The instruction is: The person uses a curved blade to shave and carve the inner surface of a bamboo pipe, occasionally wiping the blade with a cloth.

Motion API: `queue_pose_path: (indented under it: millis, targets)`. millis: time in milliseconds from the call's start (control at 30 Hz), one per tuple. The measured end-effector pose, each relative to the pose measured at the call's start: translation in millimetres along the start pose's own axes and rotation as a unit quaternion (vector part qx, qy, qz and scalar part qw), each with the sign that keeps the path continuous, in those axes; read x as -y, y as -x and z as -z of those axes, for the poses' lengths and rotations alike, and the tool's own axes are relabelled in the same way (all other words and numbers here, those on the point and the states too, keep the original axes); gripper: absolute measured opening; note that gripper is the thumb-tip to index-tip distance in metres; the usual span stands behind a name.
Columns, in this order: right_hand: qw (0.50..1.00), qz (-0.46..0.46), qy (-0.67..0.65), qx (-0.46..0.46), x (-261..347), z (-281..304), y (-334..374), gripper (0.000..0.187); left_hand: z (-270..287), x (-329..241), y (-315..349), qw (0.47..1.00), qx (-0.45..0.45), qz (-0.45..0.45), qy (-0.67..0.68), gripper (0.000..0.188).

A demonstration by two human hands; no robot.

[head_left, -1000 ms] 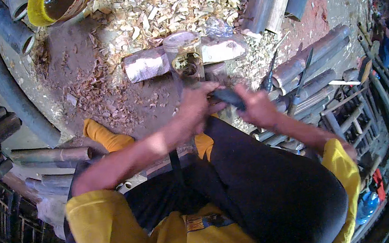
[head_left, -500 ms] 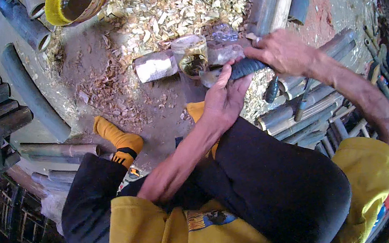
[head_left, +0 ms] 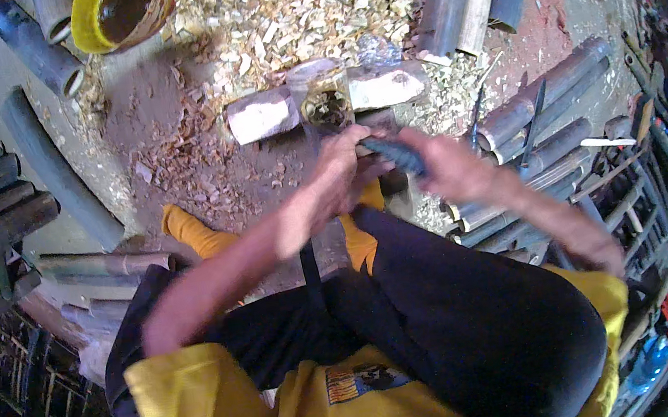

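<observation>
A tool with a dark ribbed handle point(head_left: 396, 156) lies between my two hands, low in front of me. My right hand point(head_left: 447, 163), smeared by motion, is closed round the handle's right side. My left hand point(head_left: 339, 168) is closed at its other end, where a small pale piece shows; what its fingers hold is hidden. Just beyond my hands stands a pale see-through tub point(head_left: 326, 97) with dark bits in it. A whitish-faced block point(head_left: 264, 115) is on its left and a similar block point(head_left: 387, 85) on its right.
Wood chips point(head_left: 261, 21) cover the floor beyond the tub. A yellow bucket point(head_left: 91, 26) of dark liquid is at the far left. Bamboo lengths point(head_left: 67, 170) lie leftward, others point(head_left: 540, 87) rightward, with slim tools point(head_left: 536, 121) on them. My orange-socked foot point(head_left: 191, 233) rests leftward.
Both hands have come nearer to me and leftward with the ribbed-handled tool. My right hand has moved down onto the handle. The right-hand block now shows fully.
</observation>
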State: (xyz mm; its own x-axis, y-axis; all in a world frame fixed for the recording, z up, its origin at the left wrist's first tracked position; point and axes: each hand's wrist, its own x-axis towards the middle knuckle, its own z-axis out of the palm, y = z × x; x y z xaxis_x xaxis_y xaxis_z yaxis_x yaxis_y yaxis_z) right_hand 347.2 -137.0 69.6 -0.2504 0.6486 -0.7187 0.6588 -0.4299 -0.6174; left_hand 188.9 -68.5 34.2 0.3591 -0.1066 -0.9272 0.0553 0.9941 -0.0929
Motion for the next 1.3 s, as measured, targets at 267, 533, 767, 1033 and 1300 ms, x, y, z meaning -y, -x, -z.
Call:
queue_pose_path:
  millis: [267, 533, 767, 1033, 1300]
  targets:
    - [0.922, 0.098, 0.327, 0.185, 32.6, 125.5, -70.1, 0.038, -53.9, -0.2, -0.9, 0.904, 0.029, -0.073, 0.419, 0.022]
    - [0.996, -0.012, -0.086, 0.028, -20.3, -3.3, -9.3, 0.040, -0.5, -8.5, 1.6, 0.994, 0.057, -0.025, -0.091, 0.024]
    - [0.968, -0.129, -0.187, -0.103, 33.1, -84.7, 7.4, 0.059, 51.1, -7.7, 31.9, 0.943, 0.139, -0.042, -0.301, 0.059]
    - [0.991, 0.044, -0.025, -0.123, 85.8, 27.9, 6.3, 0.053, 11.3, -5.3, 81.4, 0.877, 0.021, -0.378, -0.297, 0.054]
    - [0.877, 0.350, 0.172, -0.281, 94.4, -62.8, -82.0, 0.045, 96.7, -82.9, 127.2, 0.524, -0.057, -0.255, -0.811, 0.043]
